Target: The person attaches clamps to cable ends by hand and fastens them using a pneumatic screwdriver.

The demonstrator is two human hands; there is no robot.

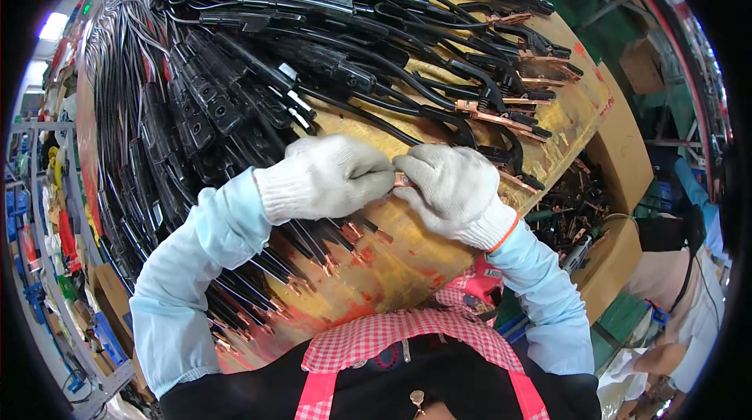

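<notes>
**Copper-coloured fitting (402, 179), small, one; held above the bench (415, 252)**

Right hand (450, 185): gloved, thumb and finger pinching the fitting. Left hand (337, 176): gloved, fingertips drawn together beside it; contents hidden, cannot tell. Risk: fitting could slip, given thick gloves and small size. Bench: yellow, red-blotched, bearing fanned black cable assemblies (200, 118). Room: open cardboard box (630, 169) of metal parts, right; shelving (47, 126), left.

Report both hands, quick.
Left hand: closed, fingertips by the copper-coloured piece; its grip is hidden.
Right hand: closed, pinching the copper-coloured piece.
</notes>
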